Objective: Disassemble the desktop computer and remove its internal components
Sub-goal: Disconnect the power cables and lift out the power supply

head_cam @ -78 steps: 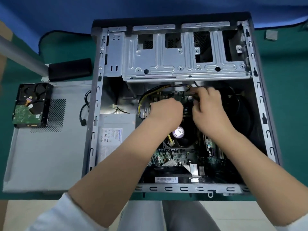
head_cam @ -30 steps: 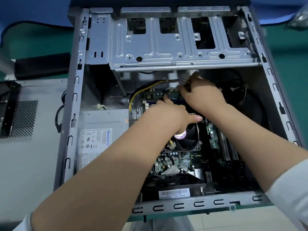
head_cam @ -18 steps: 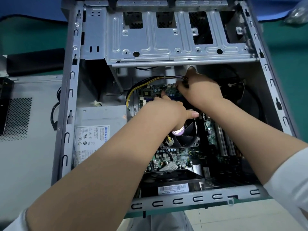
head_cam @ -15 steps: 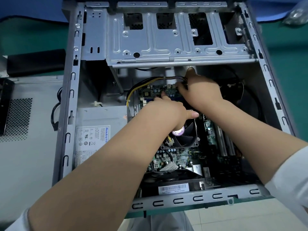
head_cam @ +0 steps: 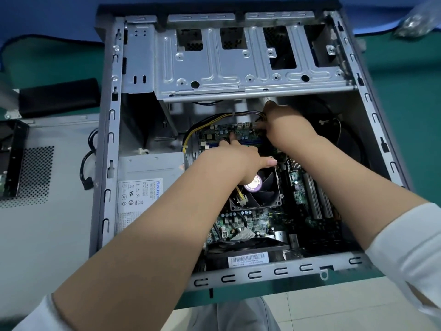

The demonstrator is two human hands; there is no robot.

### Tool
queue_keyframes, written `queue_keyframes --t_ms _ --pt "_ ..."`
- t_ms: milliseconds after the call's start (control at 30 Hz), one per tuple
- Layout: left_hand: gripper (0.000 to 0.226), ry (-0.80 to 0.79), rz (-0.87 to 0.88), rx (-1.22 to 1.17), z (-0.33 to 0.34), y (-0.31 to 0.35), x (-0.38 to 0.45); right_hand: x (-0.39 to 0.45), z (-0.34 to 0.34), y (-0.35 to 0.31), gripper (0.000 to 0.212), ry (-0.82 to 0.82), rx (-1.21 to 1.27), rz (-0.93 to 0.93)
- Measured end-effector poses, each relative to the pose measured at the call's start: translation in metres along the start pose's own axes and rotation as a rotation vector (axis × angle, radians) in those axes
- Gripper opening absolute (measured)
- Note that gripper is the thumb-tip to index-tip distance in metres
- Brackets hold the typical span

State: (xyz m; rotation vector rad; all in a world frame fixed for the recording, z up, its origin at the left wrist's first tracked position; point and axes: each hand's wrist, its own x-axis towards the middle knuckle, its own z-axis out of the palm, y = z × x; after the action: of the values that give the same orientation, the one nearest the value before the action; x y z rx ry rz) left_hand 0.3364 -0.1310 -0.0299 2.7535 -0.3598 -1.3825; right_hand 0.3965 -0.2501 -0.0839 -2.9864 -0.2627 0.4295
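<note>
The open desktop case [head_cam: 108, 144] lies on its side with its motherboard [head_cam: 241, 220] exposed. My right hand [head_cam: 286, 125] is closed around the power cable bundle [head_cam: 241, 114] where it meets the board's far edge, just under the drive cage [head_cam: 214, 70]. My left hand [head_cam: 236, 158] rests on the board beside the CPU fan [head_cam: 265, 189], fingers spread, one fingertip pressing near the blue memory slots [head_cam: 238, 143]. The plug itself is hidden by my right fingers.
The grey power supply [head_cam: 145, 187] fills the case's left bay. The removed side panel [head_cam: 47, 211] lies to the left with a hard drive [head_cam: 9, 163] on it. Green mat [head_cam: 405, 115] surrounds the case; a plastic bag [head_cam: 417, 22] sits far right.
My head has moved closer over the case. My right hand shifted up to the cable bundle at the board's far edge; my left hand opened and now presses the board.
</note>
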Motion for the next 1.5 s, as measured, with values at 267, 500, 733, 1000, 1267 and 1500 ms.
queue_keyframes --t_ms 267,500,733,1000,1267,1500 --pt "0.050 -0.014 0.013 -0.062 0.001 -0.003 -0.001 -0.003 -0.007 0.001 0.036 -0.048 0.025 -0.033" --pt "0.054 -0.005 0.011 -0.037 0.003 0.000 -0.003 -0.005 -0.005 0.001 0.053 -0.047 0.030 -0.024" --pt "0.053 -0.021 0.012 -0.010 -0.001 0.001 0.000 -0.001 -0.007 0.002 0.047 -0.048 0.072 -0.040" --pt "0.056 -0.036 0.015 0.022 -0.003 0.002 0.000 -0.002 -0.005 0.004 0.054 -0.034 0.009 -0.079" --pt "0.056 -0.035 0.035 0.049 -0.005 0.002 -0.004 -0.008 0.001 -0.001 0.039 0.075 -0.063 -0.019" --pt "0.058 -0.022 0.008 -0.036 -0.004 0.002 -0.003 -0.007 0.008 -0.008 0.053 0.139 -0.026 0.059"
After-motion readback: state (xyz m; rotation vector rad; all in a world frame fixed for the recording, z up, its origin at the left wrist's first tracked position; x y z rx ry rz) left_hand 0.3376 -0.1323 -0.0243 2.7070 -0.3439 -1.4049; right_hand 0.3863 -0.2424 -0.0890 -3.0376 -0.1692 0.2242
